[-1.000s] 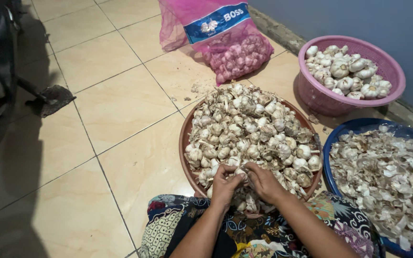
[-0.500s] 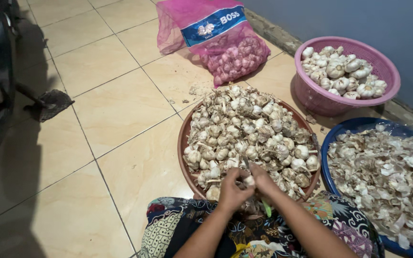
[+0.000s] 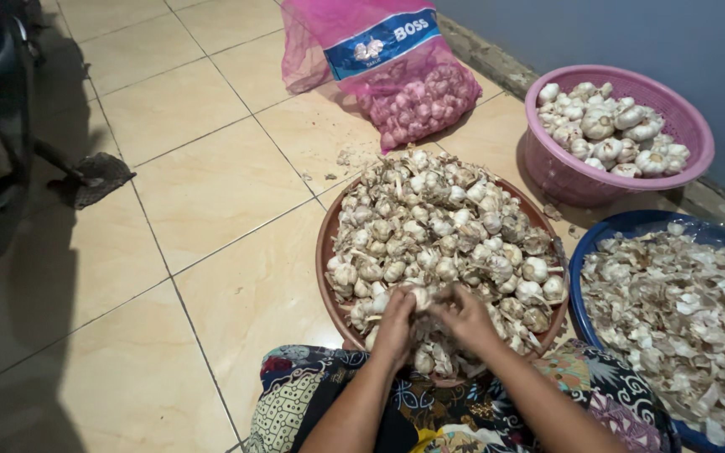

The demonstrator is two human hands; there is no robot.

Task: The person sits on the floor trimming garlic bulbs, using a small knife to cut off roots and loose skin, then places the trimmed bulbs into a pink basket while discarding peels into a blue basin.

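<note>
**Garlic peeling: a fair share cleaned, a big heap left**

My left hand (image 3: 396, 323) and right hand (image 3: 467, 317) meet at the near edge of the brown tray (image 3: 326, 252), both pinched around one garlic bulb (image 3: 423, 298). I judge most of the work remains: the unpeeled heap (image 3: 446, 226) is piled high. The pink mesh sack (image 3: 413, 92) on the floor beyond holds more. At right, the pink basket (image 3: 689, 172) holds cleaned bulbs, and the blue basin (image 3: 622, 226) is full of skins. Nothing blocks my reach
</note>
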